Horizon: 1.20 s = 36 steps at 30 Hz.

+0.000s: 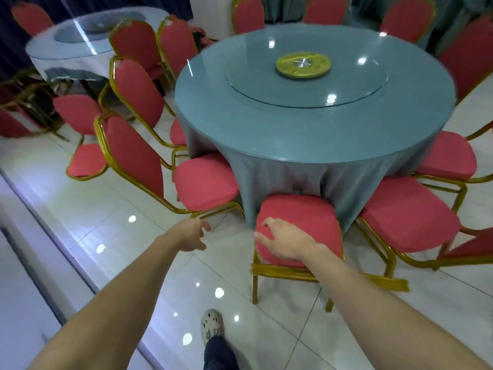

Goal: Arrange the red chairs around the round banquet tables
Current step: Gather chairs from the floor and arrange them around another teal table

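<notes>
- The right hand (286,243) is stretched over the padded seat of the middle red chair (306,217). Its fingers (264,238) are spread apart and clasped on nothing. Whether the cushion is actually touched cannot be told.
- The left hand (193,236) is held above the tiled floor (128,198), just short of the front rail of the red chair on the left (205,180). Its fingers are loosely curled and nothing is held.
- The middle red chair stands at the near edge of the round desk (293,134). Its seat front is pressed into the hanging tablecloth (280,180), and its gilt back rail is nearest the person.
- The step in hand is judged to be the squaring of this chair between its neighbours.
- The gilt frame is probably better gripped than the cushion, since soft padding would give and its cover might shift.
- A slow, even push is advised, so that the cloth is not dragged. The metal legs are likely to slide easily on the glossy tile.
- The seats are rounded squares covered in matt red fabric, and the frames are thin gold-coloured tubing.
- The desk is draped in smooth grey-blue cloth that falls in folds. It is topped by a glass turntable (266,84) with a gold-coloured hub (303,65).
- The pale floor is polished enough for ceiling lights to be mirrored in it.
</notes>
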Each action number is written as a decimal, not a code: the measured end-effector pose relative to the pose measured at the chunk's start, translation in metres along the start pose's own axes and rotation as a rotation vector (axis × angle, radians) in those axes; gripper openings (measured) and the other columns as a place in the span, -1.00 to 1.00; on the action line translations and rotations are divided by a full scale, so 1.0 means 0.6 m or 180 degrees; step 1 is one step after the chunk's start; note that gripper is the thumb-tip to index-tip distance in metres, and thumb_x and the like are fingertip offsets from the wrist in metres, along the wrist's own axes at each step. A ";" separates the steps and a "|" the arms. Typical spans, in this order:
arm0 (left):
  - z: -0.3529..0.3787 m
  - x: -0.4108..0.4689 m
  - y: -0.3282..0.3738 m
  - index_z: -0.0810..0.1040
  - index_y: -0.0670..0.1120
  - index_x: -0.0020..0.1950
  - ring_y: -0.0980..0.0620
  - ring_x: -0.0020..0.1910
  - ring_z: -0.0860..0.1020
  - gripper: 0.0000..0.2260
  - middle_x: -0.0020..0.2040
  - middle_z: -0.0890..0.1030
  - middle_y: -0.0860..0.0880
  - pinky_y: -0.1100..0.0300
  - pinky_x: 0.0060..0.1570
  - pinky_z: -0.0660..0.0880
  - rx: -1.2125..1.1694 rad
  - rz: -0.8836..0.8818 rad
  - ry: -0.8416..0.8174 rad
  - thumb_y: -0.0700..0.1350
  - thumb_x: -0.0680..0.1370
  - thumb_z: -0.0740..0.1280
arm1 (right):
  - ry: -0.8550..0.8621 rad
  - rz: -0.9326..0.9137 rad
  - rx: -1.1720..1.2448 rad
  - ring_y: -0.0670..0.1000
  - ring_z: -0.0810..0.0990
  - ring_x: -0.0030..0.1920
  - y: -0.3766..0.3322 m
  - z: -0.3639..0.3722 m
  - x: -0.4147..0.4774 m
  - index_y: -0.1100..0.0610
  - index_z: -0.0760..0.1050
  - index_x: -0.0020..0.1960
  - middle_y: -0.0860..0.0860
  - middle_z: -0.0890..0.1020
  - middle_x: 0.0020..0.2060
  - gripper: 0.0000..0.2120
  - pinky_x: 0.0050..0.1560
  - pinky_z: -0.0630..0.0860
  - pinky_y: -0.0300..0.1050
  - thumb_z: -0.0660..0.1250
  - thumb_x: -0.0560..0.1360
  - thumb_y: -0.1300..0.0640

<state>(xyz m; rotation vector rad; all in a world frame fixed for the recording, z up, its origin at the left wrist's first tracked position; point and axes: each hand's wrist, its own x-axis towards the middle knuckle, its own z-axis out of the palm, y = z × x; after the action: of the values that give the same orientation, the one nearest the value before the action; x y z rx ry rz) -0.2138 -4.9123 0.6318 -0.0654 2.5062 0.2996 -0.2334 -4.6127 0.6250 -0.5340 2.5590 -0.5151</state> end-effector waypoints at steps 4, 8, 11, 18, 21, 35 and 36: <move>-0.090 0.060 -0.156 0.54 -0.04 0.50 -0.05 0.20 0.64 -0.52 0.29 0.66 -0.05 0.00 0.27 0.62 0.0015 -0.0043 0.0115 -0.07 0.59 0.54 | -0.0121 0.0060 0.0024 0.24 0.56 0.37 -0.127 0.022 0.141 0.18 0.43 0.43 0.20 0.58 0.34 -0.46 0.36 0.48 0.11 0.20 0.71 -0.25; -0.195 0.099 -0.315 0.59 0.00 0.47 -0.05 0.25 0.65 -0.62 0.32 0.68 -0.03 -0.04 0.29 0.61 0.0106 -0.0068 0.0367 -0.17 0.65 0.35 | -0.0180 -0.0022 0.0080 0.23 0.56 0.36 -0.269 0.018 0.294 0.17 0.45 0.41 0.19 0.57 0.34 -0.50 0.35 0.49 0.10 0.21 0.72 -0.22; -0.281 0.119 -0.423 0.63 0.03 0.40 -0.11 0.26 0.65 -0.63 0.32 0.69 -0.04 -0.05 0.26 0.62 0.0129 -0.0182 0.0724 -0.20 0.65 0.23 | -0.0125 -0.0174 0.0141 0.21 0.57 0.32 -0.372 0.008 0.401 0.16 0.46 0.40 0.17 0.59 0.30 -0.51 0.36 0.49 0.12 0.23 0.71 -0.21; -0.447 0.189 -0.620 0.65 0.04 0.39 -0.08 0.23 0.67 -0.57 0.28 0.72 0.00 -0.07 0.20 0.65 0.0033 -0.0204 0.1152 -0.24 0.60 0.22 | -0.0097 -0.0314 0.0160 0.21 0.56 0.36 -0.555 -0.019 0.624 0.16 0.45 0.45 0.15 0.57 0.34 -0.47 0.39 0.48 0.17 0.20 0.71 -0.24; -0.519 0.253 -0.695 0.66 0.06 0.39 -0.05 0.25 0.65 -0.50 0.29 0.70 -0.01 -0.05 0.20 0.65 0.0032 -0.0115 0.1242 -0.30 0.54 0.24 | -0.0048 -0.0281 0.0219 0.23 0.56 0.35 -0.616 -0.020 0.728 0.19 0.45 0.43 0.18 0.58 0.32 -0.49 0.34 0.47 0.09 0.16 0.74 -0.21; -0.774 0.633 -0.927 0.43 0.10 0.60 -0.12 0.52 0.44 -0.24 0.56 0.47 -0.07 -0.05 0.40 0.52 0.1330 0.0927 0.0114 -0.44 0.47 0.33 | 0.0242 0.0729 0.0747 0.28 0.58 0.29 -0.766 -0.040 1.084 0.21 0.49 0.28 0.24 0.62 0.26 -0.57 0.25 0.48 0.10 0.13 0.76 -0.15; -0.782 0.655 -0.924 0.43 0.11 0.60 -0.11 0.51 0.46 -0.23 0.56 0.48 -0.05 -0.02 0.39 0.52 0.1468 0.1089 -0.0024 -0.43 0.45 0.33 | 0.0316 0.0866 0.0792 0.28 0.58 0.29 -0.766 -0.041 1.087 0.21 0.49 0.27 0.24 0.62 0.26 -0.58 0.22 0.47 0.09 0.15 0.75 -0.14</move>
<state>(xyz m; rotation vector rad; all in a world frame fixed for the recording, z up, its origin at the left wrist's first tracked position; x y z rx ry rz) -0.7371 -5.5505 0.6646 0.5502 2.5077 -0.1485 -0.6498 -5.2939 0.6085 -0.0728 2.5542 -0.7611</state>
